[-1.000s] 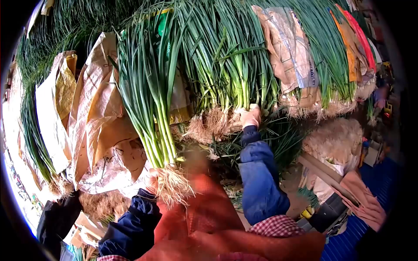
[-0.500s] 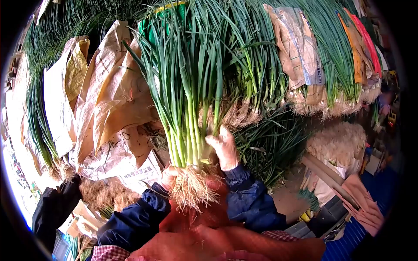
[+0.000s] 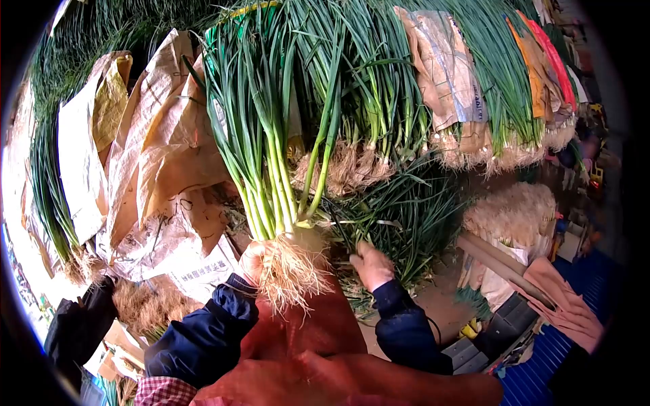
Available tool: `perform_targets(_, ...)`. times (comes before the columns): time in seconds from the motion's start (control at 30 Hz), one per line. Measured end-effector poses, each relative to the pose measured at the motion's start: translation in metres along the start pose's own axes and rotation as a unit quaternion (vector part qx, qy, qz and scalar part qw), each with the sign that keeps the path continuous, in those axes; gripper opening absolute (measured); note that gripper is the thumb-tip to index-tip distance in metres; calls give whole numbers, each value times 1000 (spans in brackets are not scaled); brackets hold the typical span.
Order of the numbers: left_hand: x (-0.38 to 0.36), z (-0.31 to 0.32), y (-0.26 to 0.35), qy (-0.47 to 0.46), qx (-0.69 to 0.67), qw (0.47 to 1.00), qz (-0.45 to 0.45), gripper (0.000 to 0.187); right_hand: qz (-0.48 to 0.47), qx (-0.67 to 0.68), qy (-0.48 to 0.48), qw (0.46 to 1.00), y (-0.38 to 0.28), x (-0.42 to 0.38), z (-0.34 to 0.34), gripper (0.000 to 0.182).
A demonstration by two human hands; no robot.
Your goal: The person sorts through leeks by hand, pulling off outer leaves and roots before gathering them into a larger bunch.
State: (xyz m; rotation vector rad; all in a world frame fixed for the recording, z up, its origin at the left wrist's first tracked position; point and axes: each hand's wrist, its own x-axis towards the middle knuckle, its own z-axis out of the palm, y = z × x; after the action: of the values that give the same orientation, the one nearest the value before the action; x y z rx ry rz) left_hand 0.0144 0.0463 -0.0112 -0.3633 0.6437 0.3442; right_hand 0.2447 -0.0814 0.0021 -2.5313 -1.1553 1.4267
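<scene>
A bunch of green onions (image 3: 271, 176) stands upright in front of me, green leaves up and pale roots (image 3: 291, 271) hanging down. My left hand (image 3: 253, 262) is closed round its base, partly hidden behind the roots. To the right of the bunch, my right hand (image 3: 372, 266) has its fingers curled together beside the loose dark green leaves (image 3: 406, 223). Whether anything small is between those fingers cannot be made out.
Rows of onions (image 3: 501, 88) lie behind, with woven sacks (image 3: 169, 128) at left. Another person's dark sleeve (image 3: 80, 325) is at lower left. Root bundles (image 3: 511, 210), a beam (image 3: 501, 264) and a pink cloth (image 3: 565, 301) are at right.
My right hand has left the bunch's stems and moved right and down to the loose leaves. A couple of stalks now lean apart on the bunch's right side. The left hand still holds the base.
</scene>
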Motion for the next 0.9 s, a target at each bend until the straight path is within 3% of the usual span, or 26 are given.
perform_targets(0.03,-8,19,-5,25,34,999,15,38,-107,126,170,972,-14,5,-9,41)
perform_targets(0.07,-2,-10,-2,8,7,999,-52,37,-106,260,157,947,-47,15,-26,39)
perform_targets(0.17,-2,-44,0,126,92,988,-10,24,-196,452,112,863,-78,66,8,30)
perform_targets(0.2,-2,-41,-1,105,64,992,-20,19,-142,395,90,903,-82,60,13,25)
perform_targets(0.23,-6,-17,-3,145,104,984,3,18,-155,306,156,926,-96,38,-3,19)
perform_targets(0.3,-11,-1,-4,124,88,988,-10,19,-18,482,6,876,-94,34,-6,15)
perform_targets(0.4,-9,0,-5,100,179,979,-3,29,17,139,42,989,-109,65,-30,34)
perform_targets(0.43,-14,22,-10,97,229,969,19,33,-12,29,107,994,-106,76,-24,33)
perform_targets(0.5,-15,28,-15,145,297,941,78,43,-60,-111,68,990,-111,77,-30,29)
perform_targets(0.53,-16,27,-15,134,291,945,70,41,-114,-338,81,931,-108,75,-25,25)
perform_targets(0.57,-16,26,-13,122,286,949,62,39,-162,-545,89,818,-102,73,-17,22)
perform_targets(0.63,-13,22,-7,105,292,950,46,38,-265,-415,134,860,-89,54,-16,21)
perform_targets(0.67,-14,18,-6,100,294,950,37,37,-330,-167,139,919,-89,40,-13,22)
perform_targets(0.7,-14,14,-2,96,269,958,25,36,-369,94,135,915,-90,29,-13,23)
perform_targets(0.73,-14,10,1,93,243,965,13,35,-278,370,101,881,-96,18,-22,15)
perform_targets(0.77,-16,8,0,92,215,972,-2,34,-158,614,59,771,-97,9,-29,8)
perform_targets(0.8,-15,25,-5,133,169,976,30,35,-64,534,100,837,-88,28,-25,9)
perform_targets(0.83,-12,-19,6,92,84,990,-59,38,25,446,146,883,-78,63,-24,16)
perform_targets(0.9,-17,-22,11,90,130,987,-30,41,47,404,118,906,-84,110,-15,32)
